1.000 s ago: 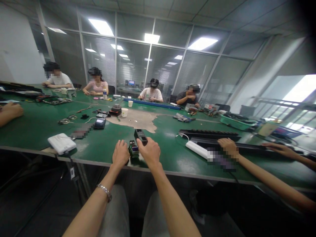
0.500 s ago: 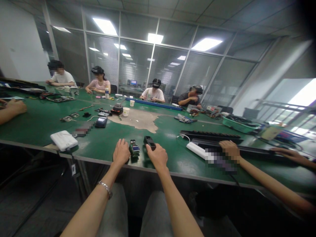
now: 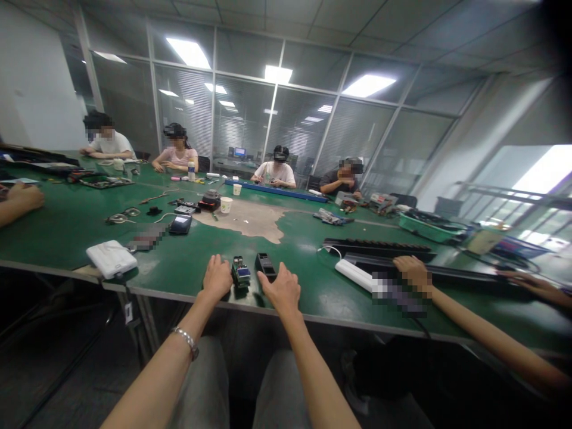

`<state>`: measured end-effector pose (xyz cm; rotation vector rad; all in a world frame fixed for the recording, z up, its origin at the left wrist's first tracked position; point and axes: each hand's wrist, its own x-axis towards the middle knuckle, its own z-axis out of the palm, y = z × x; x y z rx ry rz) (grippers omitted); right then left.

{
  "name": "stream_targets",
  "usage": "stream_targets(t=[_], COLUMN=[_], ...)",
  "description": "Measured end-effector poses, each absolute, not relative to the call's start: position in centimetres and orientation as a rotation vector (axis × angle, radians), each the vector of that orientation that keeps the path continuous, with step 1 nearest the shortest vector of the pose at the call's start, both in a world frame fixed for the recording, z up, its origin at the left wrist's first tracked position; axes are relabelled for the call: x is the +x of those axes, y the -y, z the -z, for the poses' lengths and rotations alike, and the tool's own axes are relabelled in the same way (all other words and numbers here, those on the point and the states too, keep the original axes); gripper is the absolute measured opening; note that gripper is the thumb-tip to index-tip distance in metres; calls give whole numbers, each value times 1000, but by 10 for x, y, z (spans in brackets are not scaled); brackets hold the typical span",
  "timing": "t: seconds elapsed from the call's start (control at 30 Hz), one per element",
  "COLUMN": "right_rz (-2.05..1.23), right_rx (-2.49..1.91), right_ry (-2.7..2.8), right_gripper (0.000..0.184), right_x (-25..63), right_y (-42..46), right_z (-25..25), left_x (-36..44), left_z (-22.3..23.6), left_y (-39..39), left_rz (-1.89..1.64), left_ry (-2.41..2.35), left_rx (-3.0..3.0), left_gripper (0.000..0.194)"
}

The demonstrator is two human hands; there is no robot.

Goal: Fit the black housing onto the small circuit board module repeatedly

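Note:
On the green table, near its front edge, stands a small device of stacked green circuit boards with a little blue screen. My left hand rests just left of it, fingers laid on the table and holding nothing that I can see. A black plastic housing lies to the right of the boards. Beside it is my right hand, thumb and fingers apart, with the thumb close to the housing's near end. Whether the thumb touches the housing is hard to make out.
A white box with a cable sits at the left edge. To the right are a white power strip, black long parts and another person's hand. Paper cups stand farther back, and several people sit across the table.
My right hand has loosened from the black housing, which now lies on the table with the fingers spread beside it. My left hand stays by the circuit boards. The view has shifted slightly.

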<state>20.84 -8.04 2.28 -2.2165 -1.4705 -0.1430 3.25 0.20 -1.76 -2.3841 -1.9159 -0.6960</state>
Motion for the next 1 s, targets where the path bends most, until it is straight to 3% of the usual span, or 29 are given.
stream_targets(t=[0.23, 0.57, 1.0], right_rz=[64, 18, 121], right_rx=[-2146, -1936, -2063], right_ry=[1491, 1539, 1638], right_gripper=[42, 42, 39], right_x=[208, 171, 141], right_y=[76, 73, 77], right_z=[-28, -59, -48], left_x=[32, 26, 21], left_z=[20, 28, 35], left_y=[4, 2, -3], left_rz=[716, 772, 851], left_ry=[1785, 1842, 1865], left_rx=[-2335, -2324, -2351], left_gripper=[34, 32, 36])
